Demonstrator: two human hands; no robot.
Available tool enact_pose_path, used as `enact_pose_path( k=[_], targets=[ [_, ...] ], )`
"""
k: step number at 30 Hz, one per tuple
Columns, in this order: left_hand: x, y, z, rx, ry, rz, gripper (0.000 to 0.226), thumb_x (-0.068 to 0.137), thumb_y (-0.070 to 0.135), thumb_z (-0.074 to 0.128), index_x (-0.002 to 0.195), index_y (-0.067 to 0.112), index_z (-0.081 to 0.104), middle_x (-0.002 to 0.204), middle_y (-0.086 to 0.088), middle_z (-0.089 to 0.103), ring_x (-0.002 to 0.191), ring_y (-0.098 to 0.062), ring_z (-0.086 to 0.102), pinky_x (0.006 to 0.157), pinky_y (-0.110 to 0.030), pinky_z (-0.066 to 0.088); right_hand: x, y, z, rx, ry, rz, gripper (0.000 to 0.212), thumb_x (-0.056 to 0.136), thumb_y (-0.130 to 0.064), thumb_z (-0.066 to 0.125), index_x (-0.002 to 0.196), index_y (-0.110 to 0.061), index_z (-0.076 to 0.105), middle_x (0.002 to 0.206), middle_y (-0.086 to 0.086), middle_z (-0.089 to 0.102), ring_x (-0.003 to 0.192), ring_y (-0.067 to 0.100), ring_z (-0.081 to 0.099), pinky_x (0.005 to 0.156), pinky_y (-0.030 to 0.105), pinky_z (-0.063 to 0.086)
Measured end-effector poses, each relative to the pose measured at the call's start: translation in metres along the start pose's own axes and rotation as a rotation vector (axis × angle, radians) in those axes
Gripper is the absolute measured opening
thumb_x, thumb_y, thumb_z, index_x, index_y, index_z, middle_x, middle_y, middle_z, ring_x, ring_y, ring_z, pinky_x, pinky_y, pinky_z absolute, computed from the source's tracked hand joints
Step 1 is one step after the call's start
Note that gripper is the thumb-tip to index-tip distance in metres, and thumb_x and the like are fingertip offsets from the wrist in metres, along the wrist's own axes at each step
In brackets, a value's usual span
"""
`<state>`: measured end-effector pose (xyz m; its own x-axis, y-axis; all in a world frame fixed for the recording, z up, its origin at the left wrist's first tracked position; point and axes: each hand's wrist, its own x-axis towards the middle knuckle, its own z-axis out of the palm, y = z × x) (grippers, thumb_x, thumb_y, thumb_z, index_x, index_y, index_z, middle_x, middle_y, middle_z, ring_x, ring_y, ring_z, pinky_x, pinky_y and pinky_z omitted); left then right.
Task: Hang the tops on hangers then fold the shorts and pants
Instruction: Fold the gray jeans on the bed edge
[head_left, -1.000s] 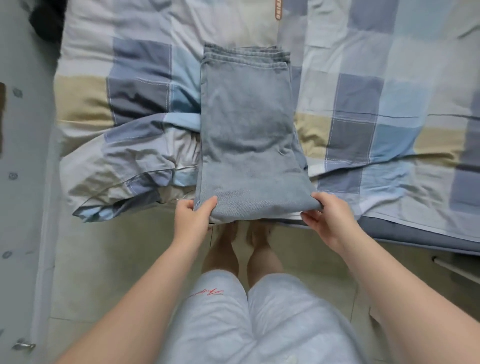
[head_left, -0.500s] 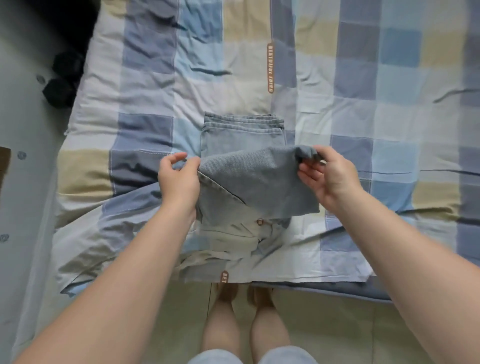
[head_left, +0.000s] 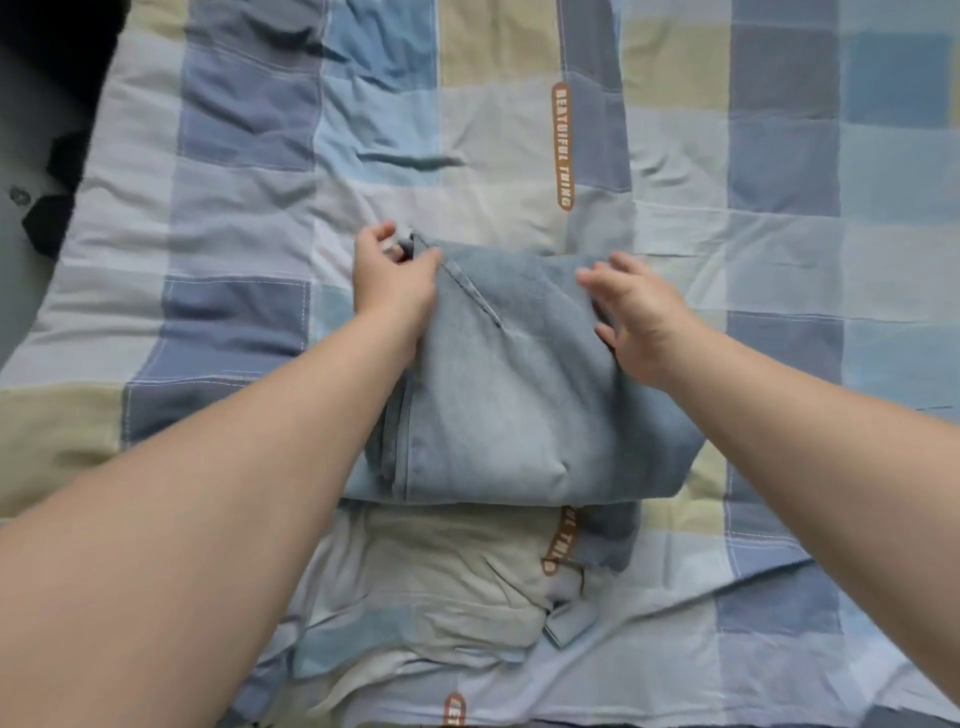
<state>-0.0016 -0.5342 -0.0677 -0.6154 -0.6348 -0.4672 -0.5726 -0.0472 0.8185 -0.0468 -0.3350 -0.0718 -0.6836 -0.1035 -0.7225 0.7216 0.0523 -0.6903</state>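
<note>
"While both hands are on the pants, where does the task stand?" asks the observer on the line.

"Entry. Jeans (head_left: 519, 395) lie in a compact folded stack on the checked quilt (head_left: 249, 218), about mid-bed. My judgement is that this fold is nearly done and only the far edge needs squaring. I see no tops, hangers or shorts, so I cannot say whether those steps are finished."

"Hands?"

"Left hand (head_left: 395, 286) is at the stack's far left corner, thumb and fingers pinching the denim edge. Right hand (head_left: 644, 322) is at the far right edge, fingers loosely spread over the top layer and gripping nothing I can see. Motion blur keeps me from telling whether the fingertips touch the cloth."

"What is hidden?"

"The layers under the top fold, so I cannot count the folds. My forearms cover the near sides of the quilt. Dark shapes (head_left: 52, 208) beyond the bed's left edge are too blurred to name. One orange label (head_left: 562, 145) on the quilt reads clearly, and another runs partly under the stack."
</note>
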Motion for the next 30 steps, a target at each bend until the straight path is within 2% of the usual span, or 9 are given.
enact_pose_path(
  k=[3,6,9,14,17,19,22,26,30],
  targets=[
    [0.000,-0.058,0.015,0.605,-0.162,0.277,0.071,0.090,0.040,0.067,0.151,0.026,0.033,0.160,-0.009,0.030,0.145,-0.020,0.034,0.115,-0.032,0.030,0.018,0.048,-0.001,-0.395,-0.084,-0.208,0.073,0.092,-0.010,0.068,0.155,-0.018,0.033,0.159,-0.001,0.036,0.142,0.007,0.036,0.114,0.023,0.028],
    [0.007,-0.103,0.016,0.864,-0.108,0.440,0.067,0.095,0.054,0.053,0.154,0.035,0.026,0.167,-0.013,0.010,0.152,-0.023,0.018,0.119,-0.044,0.021,0.032,0.097,-0.002,-1.083,-0.026,-0.480,0.066,0.099,-0.045,0.050,0.158,-0.037,0.021,0.167,-0.009,0.011,0.152,0.008,0.011,0.120,0.042,0.009],
    [0.014,-0.129,0.017,0.932,-0.067,0.513,0.065,0.098,0.058,0.041,0.156,0.038,0.019,0.168,-0.010,0.005,0.154,-0.022,0.008,0.121,-0.047,0.010,0.041,0.126,0.002,-1.277,0.049,-0.565,0.066,0.099,-0.057,0.028,0.158,-0.041,0.004,0.168,-0.012,-0.007,0.153,0.007,-0.005,0.120,0.051,-0.006],
    [0.004,-0.124,0.017,0.926,0.000,0.506,0.074,0.095,0.063,0.044,0.157,0.041,0.012,0.168,-0.006,0.005,0.154,-0.028,0.004,0.120,-0.052,0.013,0.044,0.126,-0.003,-1.242,0.028,-0.588,0.069,0.098,-0.058,0.033,0.158,-0.041,0.003,0.168,-0.011,-0.009,0.153,0.009,-0.007,0.121,0.052,-0.004],
    [-0.011,-0.117,0.012,0.793,0.044,0.382,0.093,0.086,0.064,0.060,0.158,0.041,0.005,0.168,-0.006,0.003,0.147,-0.035,0.025,0.115,-0.050,0.025,0.031,0.126,-0.017,-1.124,0.111,-0.569,0.084,0.087,-0.068,0.043,0.158,-0.042,0.005,0.168,-0.009,-0.009,0.154,0.015,-0.006,0.120,0.051,0.002],
    [-0.020,-0.115,0.006,0.699,0.067,0.244,0.109,0.078,0.064,0.071,0.158,0.035,0.002,0.164,-0.011,0.013,0.141,-0.034,0.036,0.111,-0.046,0.032,0.025,0.127,-0.032,-0.958,0.154,-0.420,0.097,0.084,-0.069,0.058,0.158,-0.040,0.001,0.168,-0.007,-0.006,0.154,0.018,0.000,0.121,0.050,0.007],
    [-0.028,-0.115,-0.004,0.645,0.062,0.016,0.120,0.069,0.071,0.074,0.157,0.031,0.002,0.154,-0.014,0.037,0.133,-0.034,0.047,0.106,-0.044,0.038,0.020,0.129,-0.050,-0.665,0.076,-0.273,0.109,0.080,-0.054,0.076,0.160,-0.029,0.006,0.166,-0.004,0.016,0.151,0.014,0.020,0.124,0.043,0.018],
    [-0.027,-0.115,-0.016,0.693,-0.009,-0.067,0.103,0.072,0.074,0.070,0.151,0.032,0.019,0.140,-0.003,0.057,0.126,-0.032,0.055,0.095,-0.038,0.040,0.019,0.125,-0.063,-0.479,0.031,-0.179,0.083,0.077,-0.044,0.082,0.146,-0.022,0.041,0.138,-0.006,0.057,0.123,0.005,0.056,0.107,0.027,0.042],
    [-0.030,-0.107,-0.026,0.583,-0.123,-0.080,0.076,0.082,0.059,0.071,0.142,0.028,0.038,0.134,0.001,0.061,0.123,-0.029,0.057,0.099,-0.035,0.043,0.013,0.117,-0.065,-0.456,-0.004,-0.116,0.062,0.081,-0.041,0.080,0.132,-0.019,0.054,0.119,-0.008,0.065,0.105,0.005,0.063,0.091,0.024,0.049]
  ],
)
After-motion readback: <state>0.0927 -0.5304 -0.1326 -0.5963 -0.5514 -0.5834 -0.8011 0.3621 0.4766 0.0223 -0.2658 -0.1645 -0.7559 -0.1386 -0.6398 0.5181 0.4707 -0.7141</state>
